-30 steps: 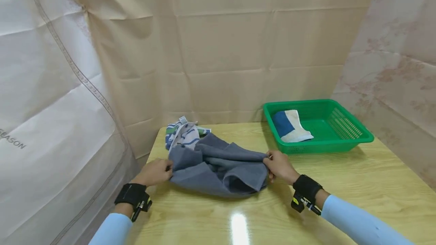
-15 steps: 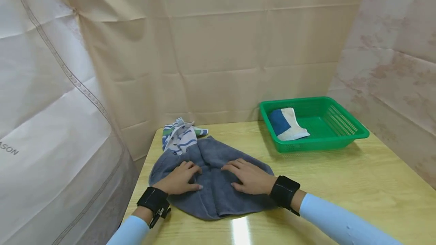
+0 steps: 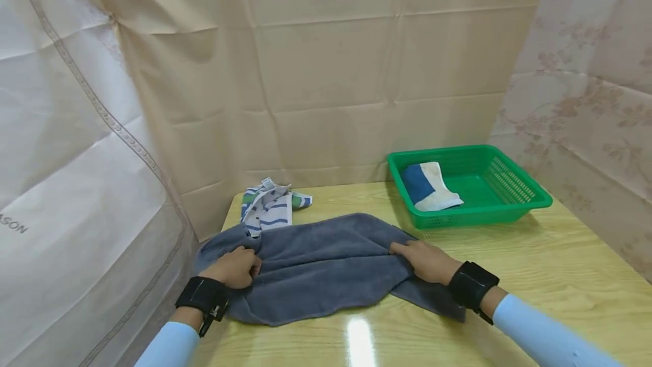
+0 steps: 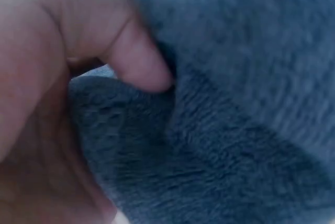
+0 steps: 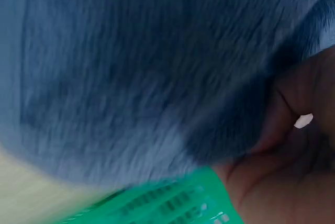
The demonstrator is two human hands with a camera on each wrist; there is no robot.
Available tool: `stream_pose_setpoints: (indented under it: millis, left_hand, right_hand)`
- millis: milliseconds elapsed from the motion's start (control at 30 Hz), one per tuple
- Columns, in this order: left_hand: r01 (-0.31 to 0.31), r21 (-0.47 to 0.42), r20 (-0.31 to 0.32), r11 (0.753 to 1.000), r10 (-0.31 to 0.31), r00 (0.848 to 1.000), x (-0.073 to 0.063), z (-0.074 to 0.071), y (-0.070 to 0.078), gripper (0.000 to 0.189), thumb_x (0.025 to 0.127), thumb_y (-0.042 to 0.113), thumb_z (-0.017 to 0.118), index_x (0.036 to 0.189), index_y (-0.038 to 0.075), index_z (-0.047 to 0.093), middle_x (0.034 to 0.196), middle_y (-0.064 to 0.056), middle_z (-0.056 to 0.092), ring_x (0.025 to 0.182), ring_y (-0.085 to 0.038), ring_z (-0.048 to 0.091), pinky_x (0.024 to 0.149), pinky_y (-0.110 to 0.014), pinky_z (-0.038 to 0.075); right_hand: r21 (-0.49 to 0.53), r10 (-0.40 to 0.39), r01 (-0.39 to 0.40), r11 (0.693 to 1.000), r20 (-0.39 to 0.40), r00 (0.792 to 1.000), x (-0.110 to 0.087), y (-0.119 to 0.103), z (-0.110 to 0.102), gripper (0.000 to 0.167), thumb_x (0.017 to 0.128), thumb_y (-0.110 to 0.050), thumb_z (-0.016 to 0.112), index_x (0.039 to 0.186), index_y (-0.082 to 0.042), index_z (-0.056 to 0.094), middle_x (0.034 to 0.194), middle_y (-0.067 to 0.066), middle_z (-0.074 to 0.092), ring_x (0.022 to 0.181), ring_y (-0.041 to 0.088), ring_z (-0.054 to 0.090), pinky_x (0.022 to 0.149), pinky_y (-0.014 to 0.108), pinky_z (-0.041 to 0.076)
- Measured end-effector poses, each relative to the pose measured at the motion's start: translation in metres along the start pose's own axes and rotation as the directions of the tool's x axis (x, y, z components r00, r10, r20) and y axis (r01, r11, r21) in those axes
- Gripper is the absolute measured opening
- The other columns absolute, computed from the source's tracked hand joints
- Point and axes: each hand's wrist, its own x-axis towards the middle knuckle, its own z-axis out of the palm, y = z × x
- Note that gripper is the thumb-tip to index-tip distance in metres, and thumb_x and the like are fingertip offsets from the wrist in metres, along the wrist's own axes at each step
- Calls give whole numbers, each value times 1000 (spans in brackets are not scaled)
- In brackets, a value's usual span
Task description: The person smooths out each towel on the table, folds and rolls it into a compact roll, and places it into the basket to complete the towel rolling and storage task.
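A dark grey-blue towel [image 3: 326,271] with a plush surface stretches between both hands at the front of the table, creased along its length. My left hand [image 3: 235,268] grips its left part; in the left wrist view the thumb [image 4: 141,62] presses into the cloth, with the other fingers behind it. At the towel's right part, my right hand [image 3: 425,260] pinches the fabric, and a loose corner hangs below that wrist. Close up in the right wrist view, curled fingers [image 5: 282,124] hold the towel's edge. Some fingertips are hidden by cloth.
A crumpled striped cloth [image 3: 275,211] in white, blue and green lies behind the towel, touching its far left edge. At the back right stands a green plastic basket [image 3: 479,217] containing a folded blue and white cloth [image 3: 440,194]. Fabric curtains [image 3: 326,72] surround the wooden table [image 3: 550,276].
The towel was bunched, then lay under both spread hands. Since then the hands have moved apart and taken hold of it, and it is now stretched wider sideways.
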Motion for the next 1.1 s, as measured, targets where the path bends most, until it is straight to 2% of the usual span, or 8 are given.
stream_pose_setpoints:
  millis: [233, 333, 433, 533, 700, 900, 1000, 1100]
  left_hand:
    - [-12, -85, 18, 996, 13, 1000, 4, -10, 3, 17, 98, 11, 66, 82, 15, 61, 78, 2, 52, 70, -16, 48, 64, -35, 39]
    - [-24, -106, -34, 994, 20, 999, 6, -6, 1, 13, 99, 18, 71, 93, 14, 60, 82, 3, 53, 72, -14, 49, 65, -33, 42]
    - [-1, -99, -135, 995, -13, 991, 1, -3, -3, 17, 99, 27, 71, 98, 14, 61, 89, 2, 54, 80, -16, 50, 70, -39, 43]
    - [69, -57, -292, 996, -83, 953, -8, -4, -11, 18, 103, 32, 66, 99, 14, 65, 93, -1, 57, 86, -21, 52, 74, -46, 45]
    - [230, 5, -490, 973, -198, 849, -24, -9, -34, 11, 99, 11, 66, 107, 3, 68, 102, -20, 61, 99, -45, 55, 82, -61, 45]
    - [406, -146, -272, 902, -431, 860, -30, -4, -58, 60, 99, 24, 69, 147, -2, 45, 137, -46, 43, 122, -67, 43, 94, -73, 40]
    - [418, -177, -196, 891, -448, 872, -29, 2, -63, 73, 96, 30, 74, 151, -2, 37, 139, -46, 41, 125, -66, 44, 95, -73, 41]
    - [388, -164, -236, 907, -418, 877, -28, 4, -62, 65, 93, 27, 78, 141, -4, 47, 127, -39, 55, 116, -58, 55, 91, -68, 46]
  right_hand:
    - [51, 14, -11, 999, -52, 999, 9, -8, -18, 27, 87, 9, 64, 86, -17, 70, 84, -2, 60, 76, 17, 56, 66, 35, 48]
    - [58, 15, -10, 998, -85, 996, 22, -14, -12, 11, 96, -4, 67, 100, -12, 72, 100, 4, 63, 93, 26, 61, 84, 45, 51]
    - [31, -4, 6, 999, -60, 998, 27, -17, -1, 25, 98, -14, 71, 122, -9, 66, 122, 13, 63, 112, 36, 59, 95, 55, 47]
    - [-36, -35, 32, 999, -90, 995, 32, -24, 5, 29, 95, -17, 75, 121, -8, 66, 118, 13, 63, 108, 35, 58, 90, 52, 48]
    - [-28, -56, 52, 998, -183, 982, 59, -63, 9, 22, 98, -20, 72, 118, -10, 69, 111, 6, 64, 100, 26, 59, 86, 44, 50]
    - [76, -256, 259, 963, -51, 965, 100, -127, 24, 35, 105, -26, 62, 138, -14, 60, 126, 0, 64, 114, 16, 59, 96, 33, 50]
    - [128, -329, 324, 937, 18, 944, 116, -153, 31, 41, 107, -28, 59, 145, -15, 54, 133, 0, 62, 119, 13, 58, 100, 30, 48]
    - [171, -333, 318, 932, 62, 941, 131, -172, 37, 48, 106, -30, 60, 150, -16, 47, 127, -2, 65, 111, 11, 59, 95, 27, 48]
